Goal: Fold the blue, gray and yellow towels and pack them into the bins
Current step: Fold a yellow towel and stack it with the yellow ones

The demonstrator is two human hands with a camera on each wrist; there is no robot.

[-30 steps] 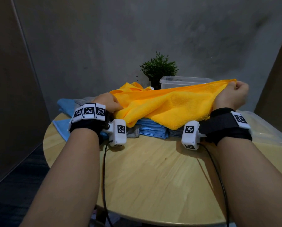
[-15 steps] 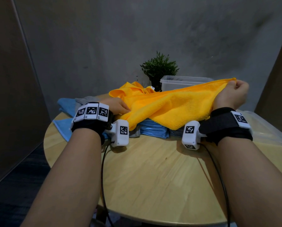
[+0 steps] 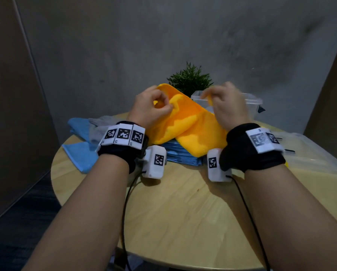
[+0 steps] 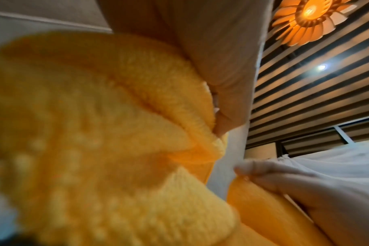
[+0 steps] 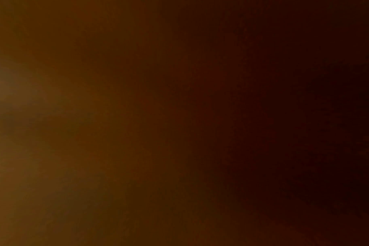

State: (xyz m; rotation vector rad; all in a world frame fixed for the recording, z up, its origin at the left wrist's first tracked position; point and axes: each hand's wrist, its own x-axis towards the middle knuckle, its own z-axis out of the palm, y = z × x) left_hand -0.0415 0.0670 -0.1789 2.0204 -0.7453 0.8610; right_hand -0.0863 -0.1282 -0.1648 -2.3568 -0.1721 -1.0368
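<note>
Both hands pinch the yellow towel by its upper edge: left hand and right hand each keep a tight grip, cloth draping below onto folded blue towels.

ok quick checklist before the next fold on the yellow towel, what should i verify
1. Left hand pinches the yellow towel: ok.
2. Right hand pinches the towel's other end: ok, though blurred.
3. Towel edges lined up: cannot tell, cloth is bunched between the hands.
4. Towel clear of the blue towels: not ok, it drapes over them.
5. Clear bin open behind the hands: ok.
6. Right wrist view usable: not ok, it is dark.
</note>
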